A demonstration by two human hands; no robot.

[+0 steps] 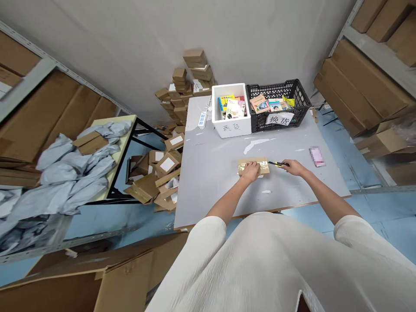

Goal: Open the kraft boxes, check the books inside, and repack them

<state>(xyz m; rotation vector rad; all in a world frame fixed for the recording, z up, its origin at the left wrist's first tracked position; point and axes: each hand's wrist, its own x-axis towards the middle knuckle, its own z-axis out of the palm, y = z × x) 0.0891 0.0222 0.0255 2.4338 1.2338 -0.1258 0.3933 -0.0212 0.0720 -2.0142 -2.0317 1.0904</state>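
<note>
A small cardboard box [264, 166] with shiny tape along its top lies on the grey table [208, 173]. My left hand [251, 170] rests on the box's top, its fingers spread over the tape. Just right of the box, my right hand [293, 167] is closed round a yellow and black utility knife [277, 164]. The knife's tip points left, at the right end of the box; whether it touches the box cannot be made out.
Behind the box stand a white foam bin [232, 130] and a black crate [278, 104] with books. A power strip [203, 119] lies back left, a pink item [316, 156] at right. Cartons [169, 162] are heaped left of the table; grey bags [74, 164] lie farther left.
</note>
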